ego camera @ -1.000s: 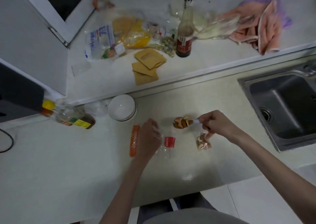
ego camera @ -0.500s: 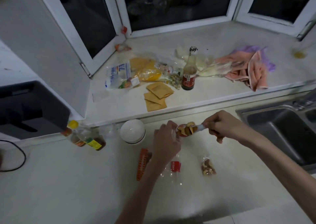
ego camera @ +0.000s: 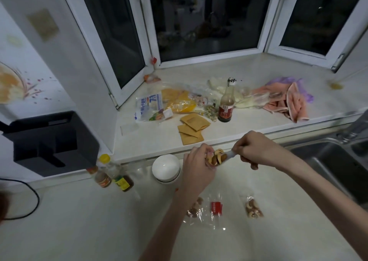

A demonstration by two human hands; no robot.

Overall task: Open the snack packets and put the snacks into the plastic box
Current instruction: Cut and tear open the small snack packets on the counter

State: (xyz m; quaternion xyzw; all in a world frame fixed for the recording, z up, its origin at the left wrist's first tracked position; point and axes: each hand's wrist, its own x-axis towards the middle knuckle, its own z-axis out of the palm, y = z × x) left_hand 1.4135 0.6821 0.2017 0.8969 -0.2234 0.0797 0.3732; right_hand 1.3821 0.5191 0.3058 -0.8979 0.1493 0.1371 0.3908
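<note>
From my head camera, I hold a small clear snack packet (ego camera: 217, 157) up between both hands, above the table (ego camera: 99, 221) and just right of the white bowl (ego camera: 166, 169). My left hand (ego camera: 196, 169) has its fingers curled round the packet's left end, and my right hand (ego camera: 253, 149) pinches the clear strip at its right end, fingers closed tight on it. The packet shows orange and brown pieces inside.

Nearer to me than the bowl, three more things lie on the table: a clear bag of brownish snacks (ego camera: 195, 208) partly under my left forearm, a clear wrapper with a red label (ego camera: 216, 208) just beside it, and a packet of nuts (ego camera: 253, 207) further right, apart from the others. I cannot tell which of these, if any, is the plastic box.

Left of the bowl stand two small bottles (ego camera: 111, 173). Behind the bowl, on the windowsill, are brown paper squares (ego camera: 192, 127) and a dark bottle (ego camera: 226, 103). The sink (ego camera: 328, 161) is at the far right.
</note>
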